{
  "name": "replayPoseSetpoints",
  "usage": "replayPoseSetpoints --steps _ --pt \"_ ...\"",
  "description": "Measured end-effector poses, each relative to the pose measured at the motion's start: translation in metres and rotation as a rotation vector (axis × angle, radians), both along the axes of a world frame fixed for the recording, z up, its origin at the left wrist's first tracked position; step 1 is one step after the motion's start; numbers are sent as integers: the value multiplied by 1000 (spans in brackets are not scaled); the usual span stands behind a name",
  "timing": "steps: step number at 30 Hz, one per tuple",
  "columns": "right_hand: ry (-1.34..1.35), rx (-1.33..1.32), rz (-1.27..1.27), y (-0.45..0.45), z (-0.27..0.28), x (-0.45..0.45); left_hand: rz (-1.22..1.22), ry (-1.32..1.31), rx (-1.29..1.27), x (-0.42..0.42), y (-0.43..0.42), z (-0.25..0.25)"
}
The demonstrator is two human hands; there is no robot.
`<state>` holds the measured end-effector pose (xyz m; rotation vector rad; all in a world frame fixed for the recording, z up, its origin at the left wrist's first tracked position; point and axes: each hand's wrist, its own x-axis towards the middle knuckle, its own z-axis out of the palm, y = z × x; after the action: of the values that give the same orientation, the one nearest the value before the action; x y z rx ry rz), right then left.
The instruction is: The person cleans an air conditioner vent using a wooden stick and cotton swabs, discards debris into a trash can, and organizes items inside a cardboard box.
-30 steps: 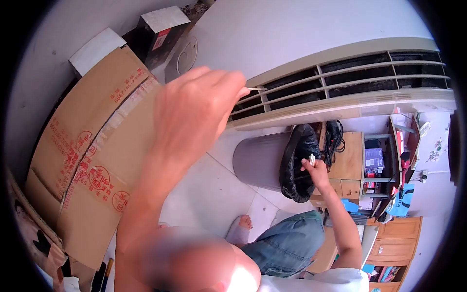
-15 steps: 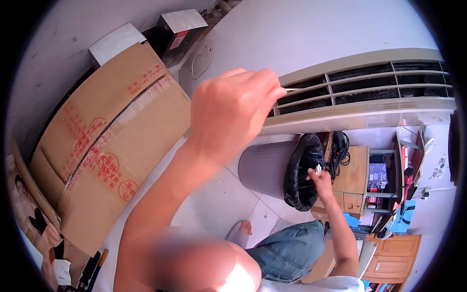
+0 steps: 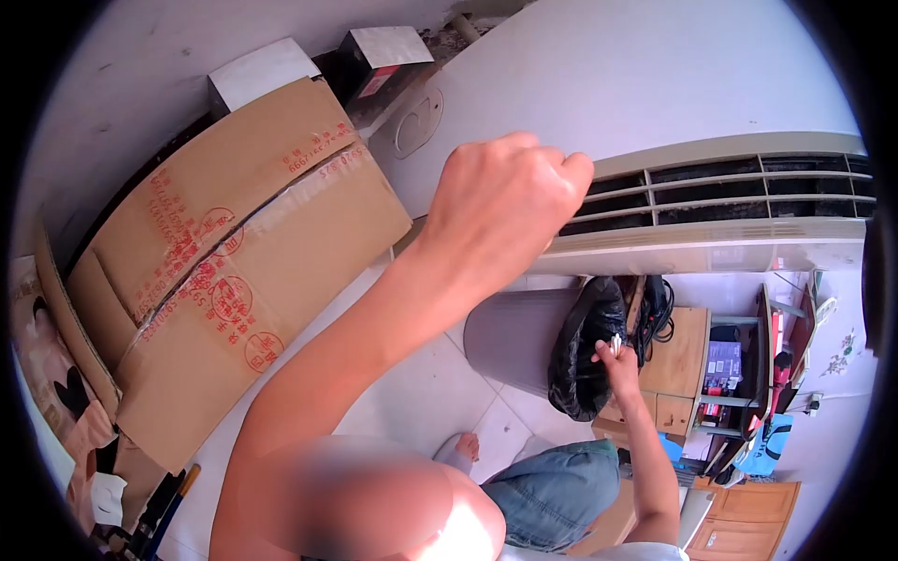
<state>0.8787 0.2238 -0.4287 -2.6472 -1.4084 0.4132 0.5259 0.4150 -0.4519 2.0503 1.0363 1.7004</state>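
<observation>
My left hand (image 3: pixel 510 201) is closed in a pinch in front of the slatted air vent (image 3: pixel 711 192) of a tall white unit. Its back faces me and hides the fingertips; the thin pale stick, likely a cotton swab, seen there half a second ago is out of sight. Lower right, my right hand (image 3: pixel 617 363) is closed on a small bundle of white cotton swabs (image 3: pixel 615 342). It stays at the mouth of a grey bin (image 3: pixel 514 337) lined with a black bag (image 3: pixel 575 374). Dark dust coats the inside of the vent.
A large taped cardboard box (image 3: pixel 309 252) with red print lies at left, with smaller boxes (image 3: pixel 383 56) behind it. A wooden drawer unit (image 3: pixel 678 351) and black cables (image 3: pixel 659 309) stand beyond the bin. My denim-covered leg (image 3: pixel 552 491) is below it.
The whole view has shifted, with the vent and bin a little lower. My left hand has moved right along the vent and turned, hiding the stick. My right hand keeps hold of the swabs.
</observation>
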Motion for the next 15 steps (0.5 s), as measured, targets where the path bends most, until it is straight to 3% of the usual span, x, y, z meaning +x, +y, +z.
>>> replayPoseSetpoints --steps 7,15 --pt "45 23 -42 -2 3 -1 -77 -368 -187 -27 1 3" --pt "17 18 9 4 4 -6 62 191 62 -23 2 7"
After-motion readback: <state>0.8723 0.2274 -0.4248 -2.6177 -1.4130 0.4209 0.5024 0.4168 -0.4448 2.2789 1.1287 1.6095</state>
